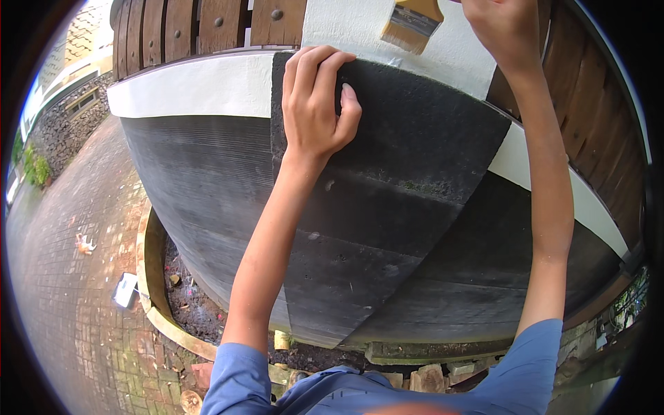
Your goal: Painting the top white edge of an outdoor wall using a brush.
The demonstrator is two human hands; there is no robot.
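A flat paintbrush [413, 28] with a yellowish base, a metal band and pale bristles points down against a white pillar [346, 31]. My right hand [503, 31] is raised beside it, closed around its handle, though the top of the picture cuts off the grip. Below the white surface, a black wall block [408, 117] juts out at a corner. My left hand [315, 104] lies on its upper left part, with the fingers bent over the top edge and the thumb apart against the black face.
Brown wooden fence boards [181, 24] flank the pillar. White bands [194, 86] cap the dark walls. Below, a curved planter rim [144, 263] borders soil. On the brick paving [69, 277] are a white box-like object [125, 290] and an orange-and-white cat-like shape [85, 244].
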